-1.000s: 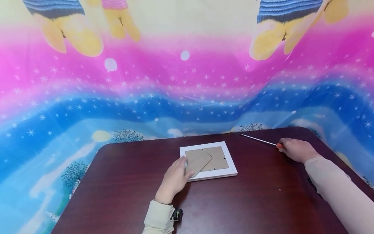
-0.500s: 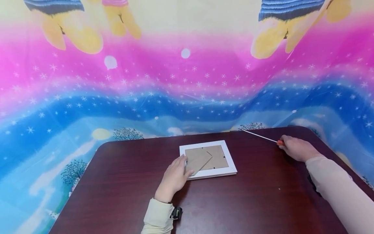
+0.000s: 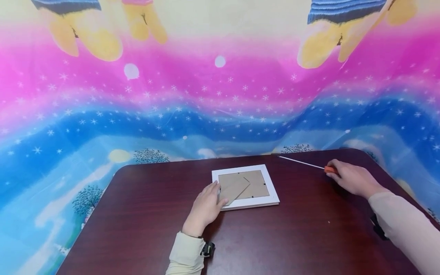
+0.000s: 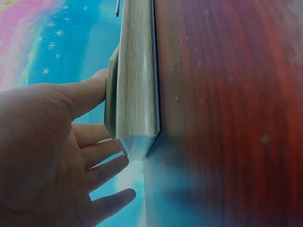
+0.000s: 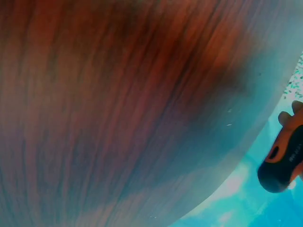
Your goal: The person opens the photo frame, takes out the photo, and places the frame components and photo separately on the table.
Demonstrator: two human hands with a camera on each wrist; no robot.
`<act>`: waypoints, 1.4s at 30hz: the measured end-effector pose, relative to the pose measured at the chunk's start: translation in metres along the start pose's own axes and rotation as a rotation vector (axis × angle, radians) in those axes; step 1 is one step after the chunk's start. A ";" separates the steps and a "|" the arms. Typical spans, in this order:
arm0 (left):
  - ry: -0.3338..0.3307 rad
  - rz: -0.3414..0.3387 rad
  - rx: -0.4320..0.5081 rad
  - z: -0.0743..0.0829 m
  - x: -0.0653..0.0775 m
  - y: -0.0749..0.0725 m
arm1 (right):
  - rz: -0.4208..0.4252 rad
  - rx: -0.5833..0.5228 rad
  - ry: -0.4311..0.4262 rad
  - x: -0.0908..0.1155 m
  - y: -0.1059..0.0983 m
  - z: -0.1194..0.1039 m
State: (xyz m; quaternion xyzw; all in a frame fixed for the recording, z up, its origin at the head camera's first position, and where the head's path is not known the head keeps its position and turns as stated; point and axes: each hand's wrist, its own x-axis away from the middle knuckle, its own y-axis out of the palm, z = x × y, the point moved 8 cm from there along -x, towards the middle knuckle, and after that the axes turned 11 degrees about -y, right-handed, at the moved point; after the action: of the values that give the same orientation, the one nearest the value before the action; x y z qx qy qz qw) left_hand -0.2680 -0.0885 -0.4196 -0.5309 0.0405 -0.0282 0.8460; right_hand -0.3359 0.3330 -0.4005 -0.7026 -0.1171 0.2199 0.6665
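A white picture frame (image 3: 272, 189) lies face down on the table, its brown backing board (image 3: 256, 189) and folded stand flap (image 3: 231, 193) facing up. My left hand (image 3: 204, 206) rests against its near left corner, thumb on the flap. In the left wrist view the fingers of the left hand (image 4: 52, 142) reach loosely along the frame's side (image 4: 135, 75). Off to the right, my right hand (image 3: 355, 177) grips a screwdriver (image 3: 330, 170) by its orange and black handle. Its long thin shaft points left toward the table's back edge. The right wrist view catches the handle's black end (image 5: 274, 177).
The dark red wooden table (image 3: 165, 225) has rounded back corners. A colourful cloth (image 3: 192, 91) with snowflakes hangs right behind and beside it. A tiny pale speck (image 3: 329, 222) lies on the tabletop to the right of the frame.
My right hand has shifted slightly right and toward me; the screwdriver's tip has dipped and moved a little left since half a second ago. The left hand and the picture frame stay put.
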 end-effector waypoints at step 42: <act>-0.015 0.035 -0.015 -0.005 -0.001 -0.003 | 0.271 0.066 -0.380 -0.042 -0.034 -0.158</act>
State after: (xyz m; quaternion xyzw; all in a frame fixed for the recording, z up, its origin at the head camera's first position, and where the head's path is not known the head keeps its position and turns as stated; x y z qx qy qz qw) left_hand -0.2700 -0.0944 -0.4193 -0.5369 0.0436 -0.0091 0.8425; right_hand -0.2953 0.1767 -0.3581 -0.6359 -0.1377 0.4394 0.6194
